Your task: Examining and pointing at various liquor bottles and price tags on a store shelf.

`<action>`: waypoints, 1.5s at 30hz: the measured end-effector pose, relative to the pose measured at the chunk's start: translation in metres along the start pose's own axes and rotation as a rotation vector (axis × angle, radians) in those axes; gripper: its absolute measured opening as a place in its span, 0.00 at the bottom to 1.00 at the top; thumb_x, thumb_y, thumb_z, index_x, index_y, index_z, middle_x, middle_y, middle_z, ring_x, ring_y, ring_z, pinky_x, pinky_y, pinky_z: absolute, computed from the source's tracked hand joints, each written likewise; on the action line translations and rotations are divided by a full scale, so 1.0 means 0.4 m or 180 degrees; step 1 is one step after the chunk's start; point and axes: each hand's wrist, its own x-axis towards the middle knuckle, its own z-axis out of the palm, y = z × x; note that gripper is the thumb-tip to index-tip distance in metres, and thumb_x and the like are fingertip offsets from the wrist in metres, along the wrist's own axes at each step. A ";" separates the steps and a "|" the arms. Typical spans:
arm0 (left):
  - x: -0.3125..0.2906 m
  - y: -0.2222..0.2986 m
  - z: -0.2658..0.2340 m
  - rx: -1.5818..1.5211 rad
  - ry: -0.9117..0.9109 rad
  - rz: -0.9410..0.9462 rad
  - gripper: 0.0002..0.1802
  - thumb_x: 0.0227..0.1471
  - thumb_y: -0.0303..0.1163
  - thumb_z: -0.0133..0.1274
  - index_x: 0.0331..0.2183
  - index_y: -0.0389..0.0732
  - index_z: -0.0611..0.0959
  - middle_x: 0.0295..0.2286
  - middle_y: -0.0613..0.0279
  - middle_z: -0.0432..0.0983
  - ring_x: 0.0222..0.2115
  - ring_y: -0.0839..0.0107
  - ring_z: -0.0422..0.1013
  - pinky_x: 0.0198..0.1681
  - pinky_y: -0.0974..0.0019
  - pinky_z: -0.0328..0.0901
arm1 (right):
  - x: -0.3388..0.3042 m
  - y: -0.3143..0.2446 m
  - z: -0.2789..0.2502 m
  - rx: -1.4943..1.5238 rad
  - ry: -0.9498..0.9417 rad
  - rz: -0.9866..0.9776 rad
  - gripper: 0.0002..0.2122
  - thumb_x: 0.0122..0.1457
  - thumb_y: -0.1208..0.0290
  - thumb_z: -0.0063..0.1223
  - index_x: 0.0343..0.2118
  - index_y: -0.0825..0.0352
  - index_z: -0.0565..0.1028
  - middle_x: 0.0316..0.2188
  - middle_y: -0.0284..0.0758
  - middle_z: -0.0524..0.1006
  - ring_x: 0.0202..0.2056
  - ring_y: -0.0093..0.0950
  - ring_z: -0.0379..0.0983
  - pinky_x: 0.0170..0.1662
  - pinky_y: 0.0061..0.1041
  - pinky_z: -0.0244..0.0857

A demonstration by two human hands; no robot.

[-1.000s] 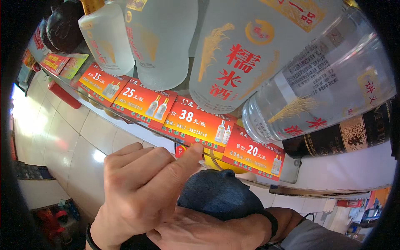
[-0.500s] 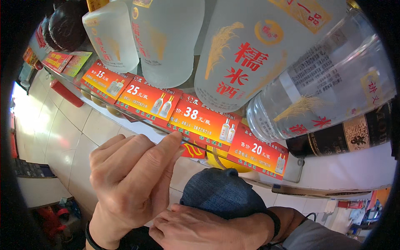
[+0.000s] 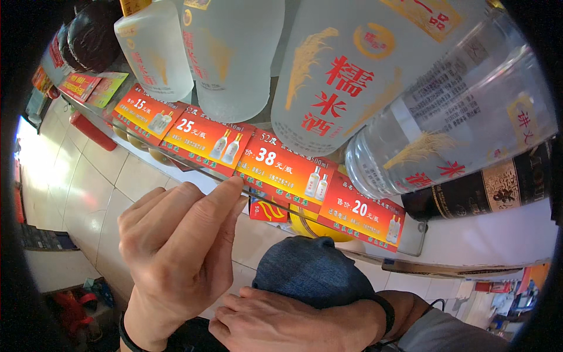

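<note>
My left hand is closed, thumb and forefinger drawn together at the lower edge of the price cards. Its fingertips meet the seam between the second card and the third card, both red and orange; whatever they pinch is hidden. My right hand lies low in front, its back up and fingers curled under, so its grip does not show. Beneath its wrist bulges a rounded dark-blue cloth. Above the cards stand frosted bottles: a large one, a medium one and a smaller one.
A clear glass bottle leans at the right beside a black cylindrical container. More cards run along the shelf edge, including a fourth card. A dark round jar stands far left. Floor tiles spread below.
My left hand has shifted slightly up and left along the card edge, uncovering more of the red packet below. My right hand stays in place.
</note>
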 end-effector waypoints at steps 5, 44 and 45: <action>-0.002 0.003 0.005 -0.0019 0.0016 -0.0020 0.14 0.46 0.15 0.63 0.39 0.33 0.87 0.15 0.63 0.65 0.14 0.72 0.59 0.19 0.65 0.53 | -0.007 0.005 0.008 -0.0003 0.0121 -0.0038 0.09 0.58 0.68 0.57 0.30 0.70 0.77 0.29 0.42 0.75 0.37 0.42 0.75 0.46 0.39 0.65; -0.003 -0.018 0.016 -0.0756 -0.0460 0.0268 0.29 0.43 0.22 0.67 0.50 0.38 0.84 0.15 0.65 0.65 0.13 0.68 0.63 0.18 0.63 0.58 | 0.011 0.005 -0.022 -0.0035 -0.0122 -0.0141 0.16 0.58 0.66 0.59 0.43 0.74 0.75 0.42 0.49 0.76 0.50 0.45 0.72 0.57 0.43 0.62; -0.004 -0.019 0.016 -0.0759 -0.0479 0.0269 0.29 0.42 0.22 0.67 0.51 0.38 0.84 0.15 0.65 0.65 0.13 0.68 0.64 0.18 0.63 0.59 | 0.009 0.005 -0.019 -0.0138 -0.0132 -0.0170 0.15 0.58 0.65 0.59 0.42 0.73 0.76 0.41 0.49 0.76 0.50 0.46 0.72 0.56 0.43 0.62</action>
